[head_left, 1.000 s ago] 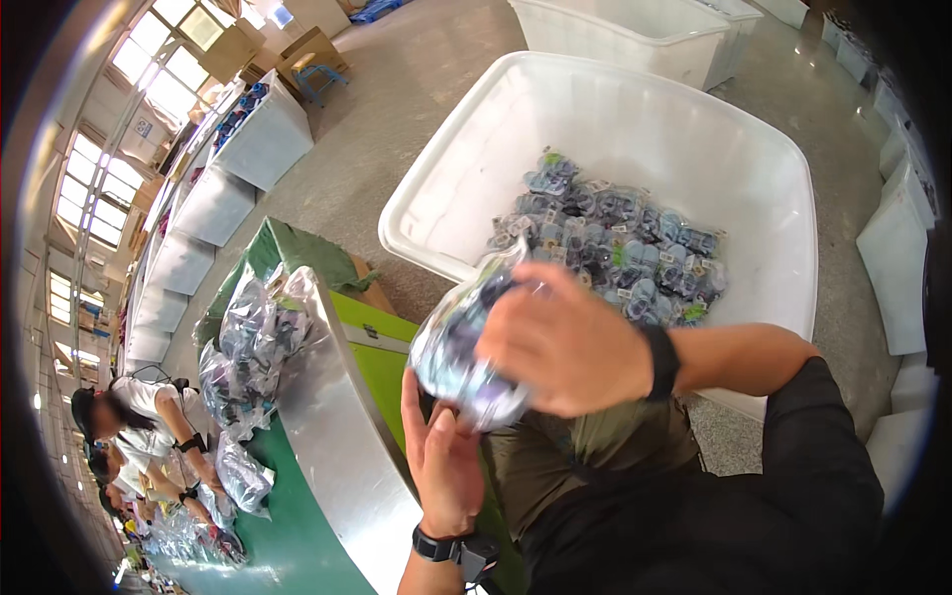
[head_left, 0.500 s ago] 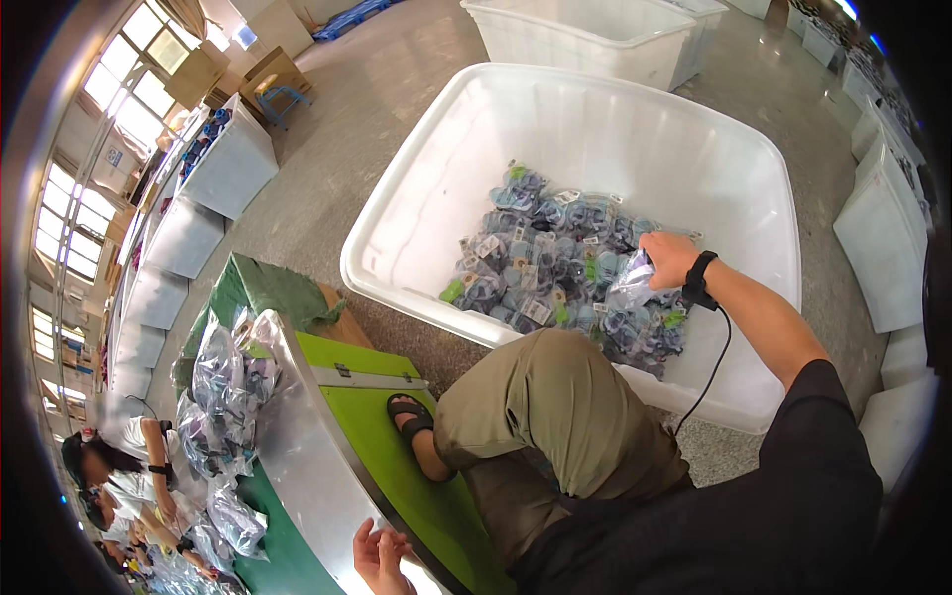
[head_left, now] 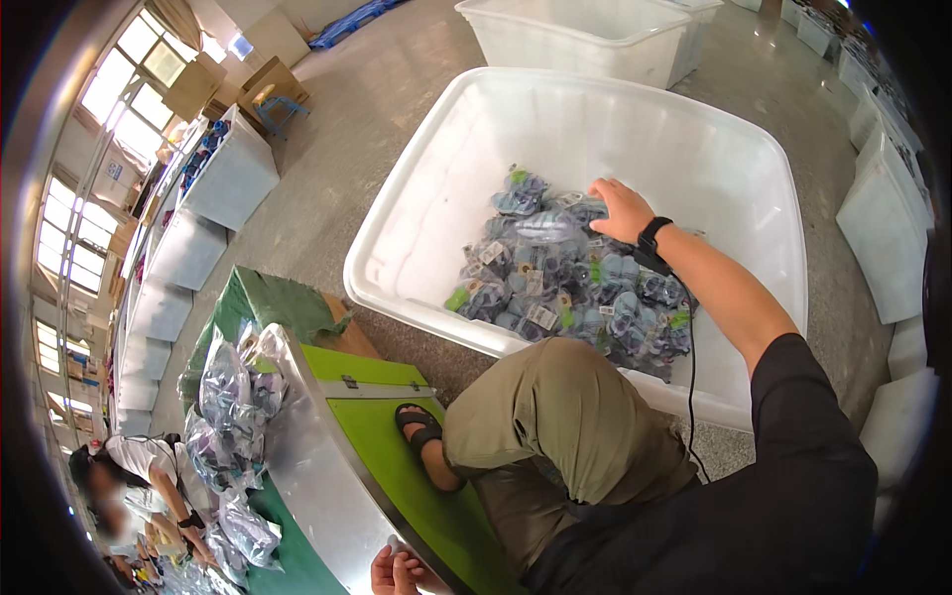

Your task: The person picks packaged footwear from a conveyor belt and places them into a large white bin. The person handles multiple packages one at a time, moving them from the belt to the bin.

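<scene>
My right hand (head_left: pixel 622 210) reaches over a large white plastic bin (head_left: pixel 416 171), its fingers spread. Just left of the fingertips, a clear plastic bag (head_left: pixel 548 229) lies over the pile, slightly blurred. Beneath is a heap of clear bags (head_left: pixel 570 273) with grey-blue contents that look like small shoes, plus white tags and green bits. A black band with a cable circles my right wrist. Low in the view, my left hand (head_left: pixel 395 572) rests by the edge of a metal-topped table (head_left: pixel 322 476), fingers curled together; a small pale thing shows at the fingertips, too small to make out.
Several filled clear bags (head_left: pixel 233 392) lie on the table at left, beside a green cloth-covered box (head_left: pixel 278 302). A co-worker (head_left: pixel 149 476) works at lower left. More white bins (head_left: pixel 585 40) stand beyond and along both sides. My bent knee (head_left: pixel 555 416) is near the bin's front rim.
My right hand has moved left and farther into the bin and opened, letting go of the clear bag, which now lies left of it. My left hand's fingers have drawn together.
</scene>
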Motion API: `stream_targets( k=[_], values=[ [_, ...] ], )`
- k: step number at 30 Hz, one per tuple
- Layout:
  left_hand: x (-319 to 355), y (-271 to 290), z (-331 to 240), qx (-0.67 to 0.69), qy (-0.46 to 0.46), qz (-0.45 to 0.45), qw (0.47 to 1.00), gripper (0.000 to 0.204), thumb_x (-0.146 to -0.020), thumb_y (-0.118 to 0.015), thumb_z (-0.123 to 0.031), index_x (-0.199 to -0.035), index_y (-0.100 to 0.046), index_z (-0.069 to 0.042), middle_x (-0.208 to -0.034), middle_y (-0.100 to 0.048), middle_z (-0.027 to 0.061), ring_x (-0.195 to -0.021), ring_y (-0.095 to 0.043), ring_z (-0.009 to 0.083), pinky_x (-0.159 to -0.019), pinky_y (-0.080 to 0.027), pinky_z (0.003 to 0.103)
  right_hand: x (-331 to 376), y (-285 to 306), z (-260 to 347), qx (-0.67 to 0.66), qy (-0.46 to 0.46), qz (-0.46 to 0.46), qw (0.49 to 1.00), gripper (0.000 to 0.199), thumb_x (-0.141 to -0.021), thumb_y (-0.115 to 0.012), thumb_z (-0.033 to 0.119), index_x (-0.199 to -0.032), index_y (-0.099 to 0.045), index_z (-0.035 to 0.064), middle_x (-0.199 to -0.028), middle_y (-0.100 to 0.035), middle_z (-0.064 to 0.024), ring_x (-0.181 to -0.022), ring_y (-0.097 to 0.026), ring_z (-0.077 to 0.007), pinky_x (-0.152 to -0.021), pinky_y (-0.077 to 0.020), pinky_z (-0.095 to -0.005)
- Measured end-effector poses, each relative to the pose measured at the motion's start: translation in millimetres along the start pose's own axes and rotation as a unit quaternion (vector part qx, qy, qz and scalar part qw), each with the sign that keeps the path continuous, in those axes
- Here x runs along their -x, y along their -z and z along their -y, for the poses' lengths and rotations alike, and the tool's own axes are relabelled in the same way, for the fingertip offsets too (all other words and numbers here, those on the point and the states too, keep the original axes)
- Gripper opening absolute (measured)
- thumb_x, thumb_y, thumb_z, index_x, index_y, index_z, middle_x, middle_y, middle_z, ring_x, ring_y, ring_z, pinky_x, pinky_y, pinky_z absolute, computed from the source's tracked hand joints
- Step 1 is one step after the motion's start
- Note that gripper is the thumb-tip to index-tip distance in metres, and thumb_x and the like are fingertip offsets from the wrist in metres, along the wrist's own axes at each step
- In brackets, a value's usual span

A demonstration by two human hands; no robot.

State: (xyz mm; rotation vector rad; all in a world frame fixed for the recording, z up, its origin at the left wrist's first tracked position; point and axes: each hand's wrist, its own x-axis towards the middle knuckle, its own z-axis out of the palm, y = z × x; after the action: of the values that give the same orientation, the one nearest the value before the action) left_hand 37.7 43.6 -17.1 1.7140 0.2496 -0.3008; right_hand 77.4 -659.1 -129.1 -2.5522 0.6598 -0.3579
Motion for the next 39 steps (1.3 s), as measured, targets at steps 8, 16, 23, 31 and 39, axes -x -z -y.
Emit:
stream_targets(
  k=[8,16,23,31,39],
  values=[
    [-11.8,19.3,-5.3,0.001,0.028,-0.021,0.999,0.037,-0.099,-0.068,-0.008,-0.131,-0.060,0.008,-0.108,-0.071,0.0129,-0.087,-0.069,0.0159,-0.076,-0.059,0.029,47.8,-6.7,-30.3,-0.130,0.111,0.133,0.976,0.032,-0.081,-0.078,0.017,-0.107,-0.067,0.0017,-0.083,-0.056,-0.0031,-0.078,-0.055,-0.0176,-0.071,-0.0472,-0.0340],
    [-77.2,105.5,4.8,-0.094,-0.123,-0.179,0.972,0.035,-0.095,-0.073,-0.011,-0.126,-0.067,0.003,-0.110,-0.071,0.0064,-0.099,-0.065,0.0134,-0.082,-0.054,0.027,74.5,18.5,-23.2,-0.193,0.001,0.165,0.967,0.033,-0.085,-0.069,0.003,-0.118,-0.064,0.0022,-0.101,-0.064,-0.0035,-0.092,-0.063,-0.0133,-0.086,-0.0525,-0.0294],
    [-185.4,246.5,-1.1,-0.368,-0.186,-0.427,0.805,0.057,-0.087,-0.078,-0.026,-0.133,-0.062,0.003,-0.133,-0.063,0.0229,-0.126,-0.058,0.0394,-0.112,-0.043,0.046,89.3,12.7,-20.3,-0.202,0.012,0.173,0.964,0.030,-0.086,-0.067,0.002,-0.115,-0.062,0.0033,-0.099,-0.062,-0.0025,-0.091,-0.062,-0.0127,-0.085,-0.0518,-0.0288],
    [-271.9,351.3,18.1,-0.228,0.024,-0.478,0.848,0.087,-0.087,-0.078,-0.050,-0.147,-0.052,0.006,-0.134,-0.066,0.0256,-0.120,-0.067,0.0358,-0.099,-0.053,0.044,93.2,9.6,-49.7,-0.155,0.007,0.157,0.975,0.036,-0.086,-0.066,0.000,-0.121,-0.059,0.0037,-0.107,-0.059,-0.0047,-0.096,-0.059,-0.0151,-0.090,-0.0504,-0.0315],
    [-227.7,319.3,33.9,-0.037,0.032,-0.255,0.966,0.059,-0.082,-0.082,-0.046,-0.112,-0.063,0.001,-0.077,-0.063,0.0052,-0.056,-0.057,0.0138,-0.049,-0.045,0.030,90.9,10.2,-46.8,-0.160,0.006,0.153,0.975,0.034,-0.087,-0.066,0.001,-0.120,-0.060,0.0023,-0.106,-0.060,-0.0054,-0.097,-0.059,-0.0154,-0.090,-0.0501,-0.0324]
  ],
)
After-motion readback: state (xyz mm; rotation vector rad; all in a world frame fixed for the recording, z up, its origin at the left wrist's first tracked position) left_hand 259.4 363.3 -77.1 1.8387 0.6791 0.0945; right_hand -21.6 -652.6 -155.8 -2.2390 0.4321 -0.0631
